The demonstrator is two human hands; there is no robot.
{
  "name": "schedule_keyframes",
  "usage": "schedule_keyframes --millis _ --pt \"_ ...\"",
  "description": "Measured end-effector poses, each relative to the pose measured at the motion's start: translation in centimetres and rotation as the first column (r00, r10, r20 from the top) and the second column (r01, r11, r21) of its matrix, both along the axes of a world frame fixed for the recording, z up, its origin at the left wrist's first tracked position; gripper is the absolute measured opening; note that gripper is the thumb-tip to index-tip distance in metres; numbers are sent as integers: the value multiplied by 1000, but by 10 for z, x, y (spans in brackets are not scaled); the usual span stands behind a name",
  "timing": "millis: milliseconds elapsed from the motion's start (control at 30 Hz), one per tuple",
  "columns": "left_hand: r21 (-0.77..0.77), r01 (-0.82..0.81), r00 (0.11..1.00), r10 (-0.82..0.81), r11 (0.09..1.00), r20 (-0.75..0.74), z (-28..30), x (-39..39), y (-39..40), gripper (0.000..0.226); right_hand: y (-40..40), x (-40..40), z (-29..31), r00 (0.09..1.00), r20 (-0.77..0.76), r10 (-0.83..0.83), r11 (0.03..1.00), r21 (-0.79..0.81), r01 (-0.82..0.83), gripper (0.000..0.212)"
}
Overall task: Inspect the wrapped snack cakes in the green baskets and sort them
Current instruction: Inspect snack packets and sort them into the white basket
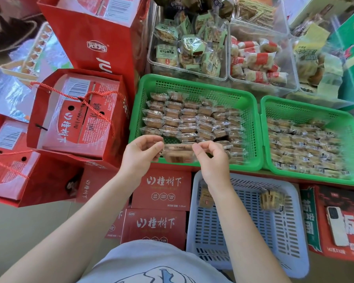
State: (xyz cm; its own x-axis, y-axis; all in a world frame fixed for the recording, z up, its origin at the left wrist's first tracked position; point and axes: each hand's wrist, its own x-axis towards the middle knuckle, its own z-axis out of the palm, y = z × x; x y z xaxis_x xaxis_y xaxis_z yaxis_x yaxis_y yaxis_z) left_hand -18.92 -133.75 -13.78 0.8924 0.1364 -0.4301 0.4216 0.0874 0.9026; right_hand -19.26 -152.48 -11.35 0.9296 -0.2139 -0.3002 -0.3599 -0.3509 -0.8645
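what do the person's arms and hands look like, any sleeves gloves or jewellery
Both arms are bare from wrist to above the elbow, with no sleeve in view. The left hand and right hand wear no gloves, and no rings, watch or bracelet show on either. Nails look short and unpainted. Below the arms, a light grey top with a white and blue print shows.

The floor carries red gift bags left of the green baskets, which apparently rest on red boxes.
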Motion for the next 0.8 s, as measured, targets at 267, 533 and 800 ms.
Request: schedule_keyframes --millis 267,533,800 --pt "718 193 911 -394 669 122 -27 17 5 29 -5 29 -21 986 -64 -153 984 81 158 14" --pt "892 435 702 -667 123 -250 -61 18 15 81 16 63 -57 953 59 296 898 -358 -256 18" --pt "899 415 722 -653 143 -229 -70 25 12 74 36 76 -84 821 -119 558 569 -665 -484 35"
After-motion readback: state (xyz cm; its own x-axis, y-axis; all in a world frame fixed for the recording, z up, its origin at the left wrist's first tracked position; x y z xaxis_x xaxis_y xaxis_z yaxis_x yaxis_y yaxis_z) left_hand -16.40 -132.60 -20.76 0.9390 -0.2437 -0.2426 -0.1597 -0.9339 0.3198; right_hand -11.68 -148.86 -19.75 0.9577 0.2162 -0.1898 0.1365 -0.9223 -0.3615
